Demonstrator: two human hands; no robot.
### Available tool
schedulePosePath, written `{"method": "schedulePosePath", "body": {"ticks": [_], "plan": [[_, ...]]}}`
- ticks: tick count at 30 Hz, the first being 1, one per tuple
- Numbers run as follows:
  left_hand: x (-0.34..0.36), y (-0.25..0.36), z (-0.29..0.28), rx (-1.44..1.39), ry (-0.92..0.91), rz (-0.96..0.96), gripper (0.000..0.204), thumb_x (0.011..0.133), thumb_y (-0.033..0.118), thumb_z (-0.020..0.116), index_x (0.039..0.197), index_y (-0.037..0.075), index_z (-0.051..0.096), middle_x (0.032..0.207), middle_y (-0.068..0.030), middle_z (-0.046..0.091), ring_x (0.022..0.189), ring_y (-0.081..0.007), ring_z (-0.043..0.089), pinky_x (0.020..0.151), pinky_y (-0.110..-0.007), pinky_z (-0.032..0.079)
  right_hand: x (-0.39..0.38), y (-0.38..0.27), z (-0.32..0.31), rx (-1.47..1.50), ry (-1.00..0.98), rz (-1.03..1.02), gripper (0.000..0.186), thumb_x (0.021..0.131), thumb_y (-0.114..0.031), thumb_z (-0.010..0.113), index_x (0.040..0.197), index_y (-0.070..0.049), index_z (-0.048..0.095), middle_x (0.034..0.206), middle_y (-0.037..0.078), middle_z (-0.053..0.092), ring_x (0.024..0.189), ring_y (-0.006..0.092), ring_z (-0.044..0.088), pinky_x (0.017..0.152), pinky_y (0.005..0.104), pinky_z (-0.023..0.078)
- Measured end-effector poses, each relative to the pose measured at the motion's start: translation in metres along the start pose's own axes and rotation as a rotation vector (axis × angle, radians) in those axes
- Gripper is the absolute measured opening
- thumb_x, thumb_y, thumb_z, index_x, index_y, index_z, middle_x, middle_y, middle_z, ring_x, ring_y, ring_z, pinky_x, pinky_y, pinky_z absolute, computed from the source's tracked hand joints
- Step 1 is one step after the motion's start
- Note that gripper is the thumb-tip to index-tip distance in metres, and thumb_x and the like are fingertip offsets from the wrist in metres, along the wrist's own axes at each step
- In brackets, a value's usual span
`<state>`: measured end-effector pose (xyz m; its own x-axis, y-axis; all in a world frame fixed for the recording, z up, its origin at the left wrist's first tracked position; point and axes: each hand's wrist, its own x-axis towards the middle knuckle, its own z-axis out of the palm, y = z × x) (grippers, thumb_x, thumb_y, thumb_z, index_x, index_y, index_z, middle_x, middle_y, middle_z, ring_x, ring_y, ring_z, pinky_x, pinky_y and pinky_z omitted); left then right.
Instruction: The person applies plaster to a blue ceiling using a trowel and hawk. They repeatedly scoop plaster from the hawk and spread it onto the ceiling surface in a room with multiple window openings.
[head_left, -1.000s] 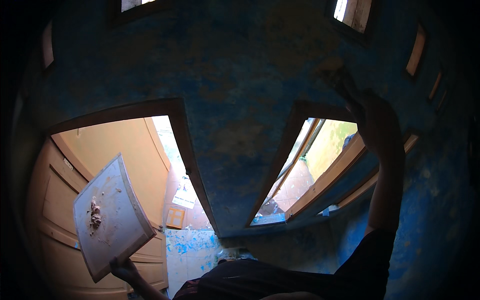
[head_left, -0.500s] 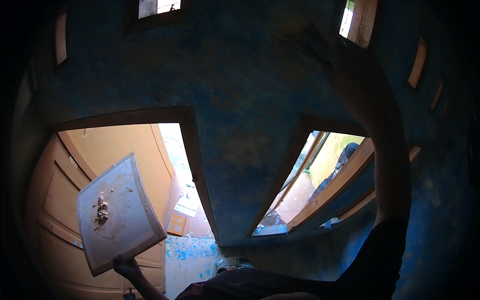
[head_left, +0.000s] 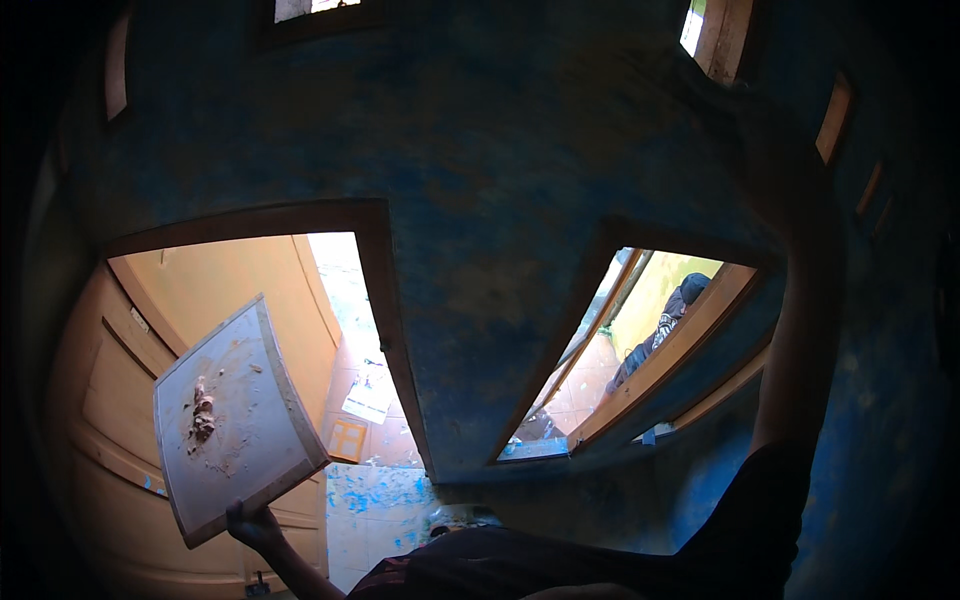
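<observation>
My left hand [head_left: 257, 527] grips the lower edge of a white board [head_left: 225, 365] with a darker rim, held tilted at the lower left. A lumpy heap of pale, brownish putty [head_left: 203, 412] lies on it, with smears and crumbs around. High on the right, my right hand [head_left: 772, 150] is raised against the dark, blotchy blue wall [head_left: 480, 150]. It is closed around what looks like a putty knife [head_left: 700, 95]; the blade is deep in shadow and hard to make out. The wall shows brownish patches over its blue paint.
A doorway frame [head_left: 390, 320] with a wooden door [head_left: 125, 400] stands at left. Right of it is a window opening with a wooden frame [head_left: 665, 365]; beyond it a person [head_left: 665, 325] in dark clothes is seen. Blue flecks spot the floor [head_left: 375, 510]. Small openings sit higher up.
My right hand has moved to the right along the wall, toward the upper right opening, with the tool. The left hand and board stay nearly in place.
</observation>
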<state>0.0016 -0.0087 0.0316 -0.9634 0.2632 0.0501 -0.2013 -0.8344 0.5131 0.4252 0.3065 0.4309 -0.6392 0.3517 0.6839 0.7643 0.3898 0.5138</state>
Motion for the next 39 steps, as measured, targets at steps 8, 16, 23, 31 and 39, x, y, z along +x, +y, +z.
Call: {"method": "schedulePosePath", "body": {"ticks": [8,16,23,31,39], "plan": [[0.011,-0.003,-0.015,0.034,-0.008,-0.004,0.058,0.061,0.007,0.050,0.113,-0.005,0.028,0.105,-0.0157,0.042,0.099,-0.0275,0.041,0.087,-0.039,0.034,-0.025,-0.010,0.031,-0.145,-0.050,0.060,0.027,0.079,-0.024,0.047,0.095,-0.002,0.049,0.093,0.015,0.052,0.087,0.0297,0.050,0.078,0.0351,0.039],[0.008,0.001,-0.017,0.060,-0.046,0.026,0.057,0.062,0.008,0.050,0.113,-0.005,0.029,0.105,-0.0158,0.042,0.099,-0.0276,0.041,0.087,-0.039,0.033,-0.097,-0.025,0.056,0.179,-0.082,0.198,0.028,0.079,-0.022,0.046,0.099,-0.001,0.048,0.091,0.018,0.053,0.085,0.0310,0.050,0.076,0.0358,0.039],[0.010,-0.001,-0.021,0.061,-0.005,0.023,0.048,0.065,0.009,0.049,0.108,-0.006,0.035,0.102,-0.0162,0.045,0.098,-0.0271,0.043,0.087,-0.039,0.033,-0.070,-0.049,0.121,0.104,0.459,0.115,0.032,0.079,-0.018,0.045,0.111,-0.011,0.045,0.091,0.017,0.053,0.080,0.0293,0.052,0.069,0.0316,0.041],[0.012,0.008,-0.024,0.194,-0.037,0.081,0.043,0.065,0.009,0.050,0.104,-0.006,0.039,0.102,-0.0157,0.045,0.096,-0.0259,0.044,0.086,-0.038,0.033,-0.028,-0.073,0.132,0.389,0.335,0.500,0.036,0.072,-0.017,0.050,0.107,-0.010,0.045,0.090,0.016,0.051,0.083,0.0311,0.049,0.075,0.0377,0.039],[0.006,0.003,-0.013,0.120,-0.003,0.079,0.050,0.063,0.009,0.051,0.108,-0.006,0.034,0.104,-0.0157,0.044,0.099,-0.0267,0.042,0.089,-0.039,0.032,-0.062,-0.069,0.137,0.536,0.171,0.465,0.033,0.073,-0.015,0.051,0.105,-0.007,0.047,0.084,0.018,0.051,0.076,0.0299,0.051,0.068,0.0349,0.040]]}}
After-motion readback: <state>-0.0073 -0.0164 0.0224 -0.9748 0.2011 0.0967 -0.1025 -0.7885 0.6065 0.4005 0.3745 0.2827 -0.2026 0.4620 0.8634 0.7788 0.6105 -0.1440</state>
